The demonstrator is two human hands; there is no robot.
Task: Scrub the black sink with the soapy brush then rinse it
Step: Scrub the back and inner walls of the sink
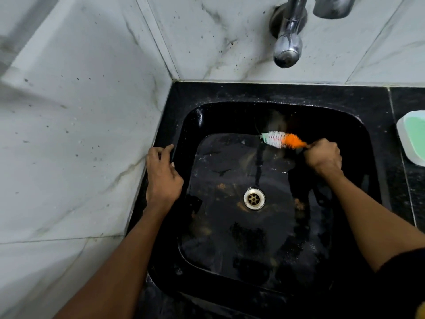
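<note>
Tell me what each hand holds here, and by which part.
The right hand grips the brush by its handle, behind the orange bristles. The left hand holds nothing; it rests on the sink rim.

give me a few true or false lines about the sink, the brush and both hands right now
1. The right hand grips the brush. True.
2. The brush bristles are at the drain. False: they are at the far wall of the sink, away from the drain.
3. The left hand rests on the sink's left rim. True.
4. Water pours from the tap. False: no stream is visible.
5. The brush is all blue. False: orange, white and green.
</note>
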